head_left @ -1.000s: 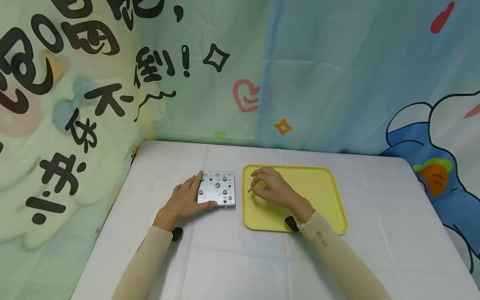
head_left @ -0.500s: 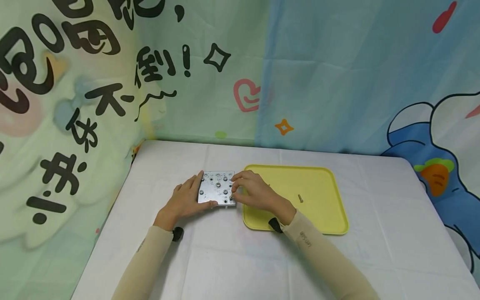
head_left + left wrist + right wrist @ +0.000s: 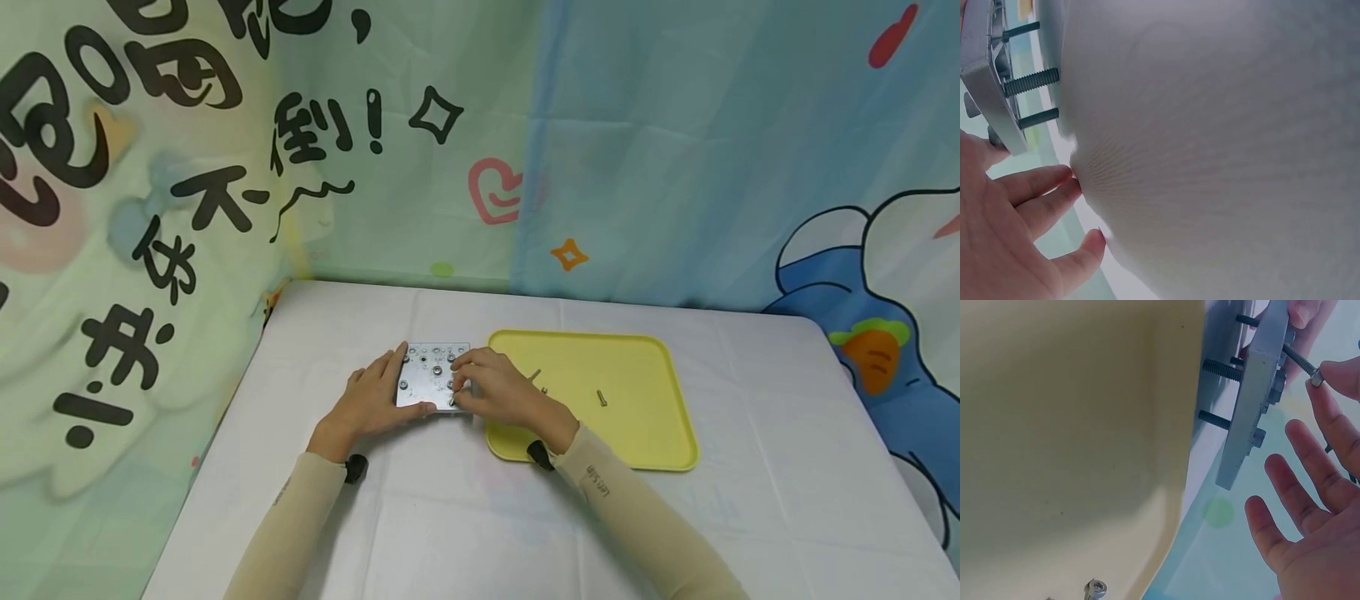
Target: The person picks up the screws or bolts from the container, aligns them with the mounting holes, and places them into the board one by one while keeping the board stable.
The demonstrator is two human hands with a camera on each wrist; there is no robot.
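Observation:
A silvery metal plate [image 3: 420, 383] lies on the table with several screws standing in its holes. The threaded shanks [image 3: 1032, 81] of some stick out under the plate in the left wrist view. My left hand [image 3: 367, 390] rests along the plate's left side, fingers straight, thumb at the near edge. Straight fingertips [image 3: 1063, 172] touch the tablecloth. With thumb and index finger, my right hand [image 3: 498, 387] pinches a screw [image 3: 1300, 360] by its head over the plate's right part. That screw leans, its tip right at a hole. The other right fingers are spread.
To the plate's right lies a yellow tray [image 3: 637, 433] with a low raised rim. On it are a few loose screws [image 3: 602, 398], partly behind my right hand. White cloth [image 3: 450, 517] covers the table, and a printed curtain [image 3: 637, 150] hangs behind it.
My right hand has moved left from over the tray to the plate, carrying the screw. Loose screws on the tray have come into view. My left hand and the plate stay put.

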